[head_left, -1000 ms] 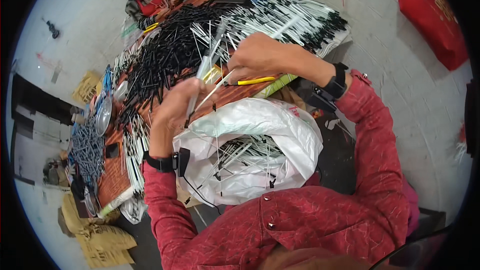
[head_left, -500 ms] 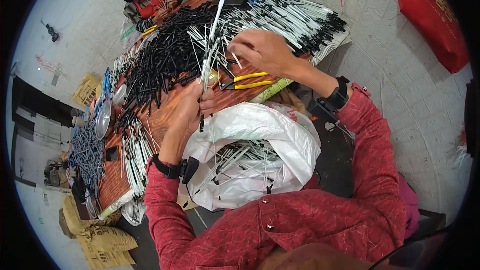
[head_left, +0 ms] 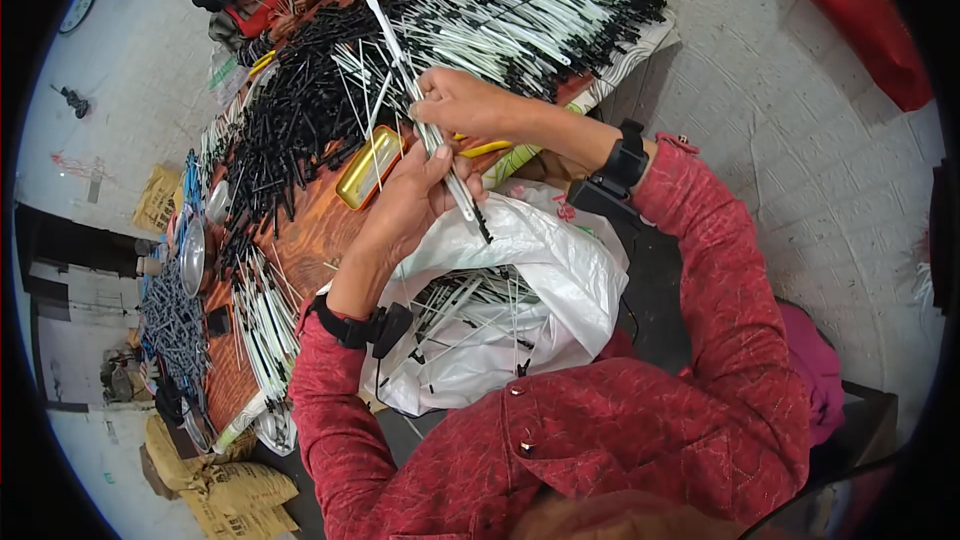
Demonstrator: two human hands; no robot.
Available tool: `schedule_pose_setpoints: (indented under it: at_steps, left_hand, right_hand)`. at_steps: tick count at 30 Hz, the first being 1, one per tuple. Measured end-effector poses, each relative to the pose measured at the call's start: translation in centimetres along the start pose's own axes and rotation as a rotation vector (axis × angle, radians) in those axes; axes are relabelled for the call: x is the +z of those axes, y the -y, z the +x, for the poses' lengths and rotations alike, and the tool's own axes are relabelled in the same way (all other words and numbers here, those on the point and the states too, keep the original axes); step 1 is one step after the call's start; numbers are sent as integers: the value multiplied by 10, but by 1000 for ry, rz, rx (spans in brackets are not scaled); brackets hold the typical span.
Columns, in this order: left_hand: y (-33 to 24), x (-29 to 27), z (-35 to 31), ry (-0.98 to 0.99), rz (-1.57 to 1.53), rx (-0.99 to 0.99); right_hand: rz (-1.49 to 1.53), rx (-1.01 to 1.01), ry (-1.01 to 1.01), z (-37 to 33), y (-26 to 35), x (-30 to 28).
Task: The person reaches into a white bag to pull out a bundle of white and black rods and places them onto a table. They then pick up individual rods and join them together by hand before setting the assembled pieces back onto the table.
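My left hand [head_left: 412,195] is closed round the lower part of a bundle of long, thin white strips [head_left: 386,25]. Their upper ends fan out and lean to the left, and a black end pokes out below the fist. Higher on the same bundle, my right hand [head_left: 462,105] is closed with its fingertips against the strips; the exact grip is partly hidden. Under the hands a large white woven sack [head_left: 590,265] stands with its mouth spread, holding loose white strips [head_left: 470,302] with some black ends. Beside my left hand lies a shallow yellow tin [head_left: 370,170].
A heap of black parts [head_left: 290,90] covers the wooden table [head_left: 300,240]; white strips with black ends [head_left: 540,15] are stacked behind. Yellow-handled pliers [head_left: 487,149] lie partly hidden under my right arm. Grey parts [head_left: 172,315] pile at left. Another person [head_left: 255,0] works across the table.
My right hand has come down from beside the bundle onto it. The bundle has tipped from leaning right to leaning left. The yellow tin now shows more, and the whole view has shifted.
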State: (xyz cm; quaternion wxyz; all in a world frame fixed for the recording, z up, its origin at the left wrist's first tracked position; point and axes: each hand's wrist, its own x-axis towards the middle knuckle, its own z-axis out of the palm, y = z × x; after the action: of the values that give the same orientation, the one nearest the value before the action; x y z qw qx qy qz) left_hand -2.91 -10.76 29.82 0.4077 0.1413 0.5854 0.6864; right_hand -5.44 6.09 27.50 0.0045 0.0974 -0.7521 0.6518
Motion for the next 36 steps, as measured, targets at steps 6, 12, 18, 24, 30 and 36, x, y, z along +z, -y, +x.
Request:
schedule_pose_setpoints:
  at_steps: [6,12,18,24,30,36]
  left_hand:
    - [0,-3,16,13,-114,-56]
    - [8,-14,37,46,-183,-33]
    - [-5,-4,62,-30,-198,-55]
    - [-30,-6,120,-57,135,69]
    - [-29,8,194,-122,194,38]
    - [-29,-29,202,-4,520,132]
  right_hand:
    - [144,119,199,10,-5,-37]
    - [-26,23,-188,0,-15,-27]
    - [-404,-259,-522,8,-47,-90]
    - [-55,-183,-540,4,-34,-112]
    - [-200,-220,-572,5,-44,-123]
    - [-800,-108,-445,0,-75,-127]
